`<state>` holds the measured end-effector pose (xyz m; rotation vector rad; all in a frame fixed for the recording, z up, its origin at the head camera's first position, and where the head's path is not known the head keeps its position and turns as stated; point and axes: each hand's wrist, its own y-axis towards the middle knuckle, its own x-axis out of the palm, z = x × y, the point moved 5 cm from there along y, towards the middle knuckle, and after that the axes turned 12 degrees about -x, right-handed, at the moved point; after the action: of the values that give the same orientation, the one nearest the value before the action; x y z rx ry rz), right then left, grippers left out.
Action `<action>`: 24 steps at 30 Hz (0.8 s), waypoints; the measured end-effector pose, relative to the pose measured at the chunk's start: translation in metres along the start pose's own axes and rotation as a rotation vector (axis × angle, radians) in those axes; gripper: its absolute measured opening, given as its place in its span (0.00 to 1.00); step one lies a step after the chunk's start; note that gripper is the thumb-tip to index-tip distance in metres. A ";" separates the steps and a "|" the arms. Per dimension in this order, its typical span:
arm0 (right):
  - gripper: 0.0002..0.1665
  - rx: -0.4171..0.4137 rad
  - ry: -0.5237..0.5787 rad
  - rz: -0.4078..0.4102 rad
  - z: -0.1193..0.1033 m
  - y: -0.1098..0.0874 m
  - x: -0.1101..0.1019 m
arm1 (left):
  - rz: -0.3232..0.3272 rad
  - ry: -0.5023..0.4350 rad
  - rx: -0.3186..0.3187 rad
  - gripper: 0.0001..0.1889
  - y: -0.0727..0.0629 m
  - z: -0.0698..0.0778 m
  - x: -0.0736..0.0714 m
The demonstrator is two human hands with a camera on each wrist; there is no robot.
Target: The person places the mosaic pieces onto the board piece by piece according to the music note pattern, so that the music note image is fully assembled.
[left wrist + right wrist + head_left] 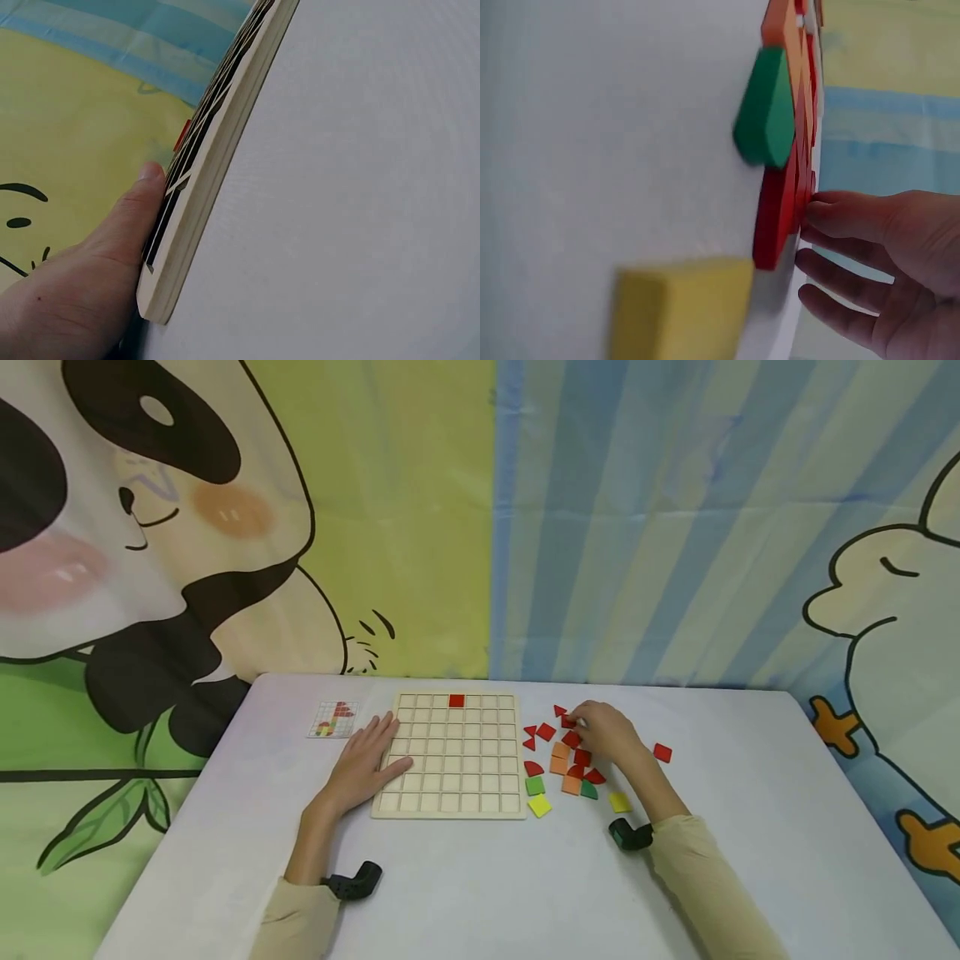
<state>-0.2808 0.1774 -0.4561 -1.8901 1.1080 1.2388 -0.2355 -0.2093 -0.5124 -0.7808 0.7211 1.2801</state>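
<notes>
A wooden grid board lies on the table with one red square block in a cell of its top row. My left hand rests on the board's left edge, fingers straight and thumb over the lower cells. In the left wrist view, the thumb of the left hand lies along the board's rim. Right of the board, my right hand pinches a red block at the top of the loose pile. The right wrist view shows the right hand's thumb and index finger close together beside red blocks.
A printed pattern card lies left of the board. Around the right hand are orange blocks, a green quarter-round block, a light green square, yellow squares and a separate red square. A patterned curtain hangs behind the table.
</notes>
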 end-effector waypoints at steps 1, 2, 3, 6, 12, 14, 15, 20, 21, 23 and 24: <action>0.15 -0.005 -0.018 -0.013 0.001 0.002 -0.001 | -0.001 0.001 0.000 0.46 0.000 0.000 0.000; 0.14 -0.013 -0.035 -0.026 0.001 0.004 -0.002 | 0.000 0.000 0.001 0.46 0.001 0.000 0.001; 0.13 -0.023 -0.057 -0.040 0.001 0.006 -0.002 | 0.000 0.002 -0.001 0.46 0.001 0.000 0.001; 0.11 -0.054 -0.095 -0.068 0.000 0.009 -0.004 | -0.001 0.003 -0.004 0.46 0.001 0.001 0.001; 0.09 -0.115 -0.088 -0.055 0.003 0.011 -0.004 | 0.000 0.005 -0.002 0.46 0.000 0.003 0.000; 0.10 -0.136 -0.074 -0.051 0.006 0.010 -0.004 | 0.000 0.008 0.002 0.46 0.000 0.003 0.000; 0.10 -0.144 -0.060 -0.051 0.007 0.010 -0.004 | -0.001 0.008 0.002 0.46 0.000 0.004 0.000; 0.13 -0.149 0.054 -0.009 0.013 0.008 -0.011 | -0.001 0.006 0.000 0.46 -0.001 0.003 -0.001; 0.13 -0.166 0.074 0.007 0.012 0.008 -0.013 | -0.001 0.006 -0.003 0.46 -0.002 0.002 -0.001; 0.14 -0.203 0.090 0.038 0.007 0.007 -0.019 | 0.002 0.010 0.002 0.46 -0.001 0.003 -0.001; 0.14 -0.227 0.095 0.048 0.003 0.008 -0.021 | 0.002 0.008 0.004 0.46 -0.001 0.003 0.000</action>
<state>-0.2932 0.1832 -0.4383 -2.1218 1.1058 1.3628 -0.2347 -0.2069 -0.5104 -0.7831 0.7307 1.2774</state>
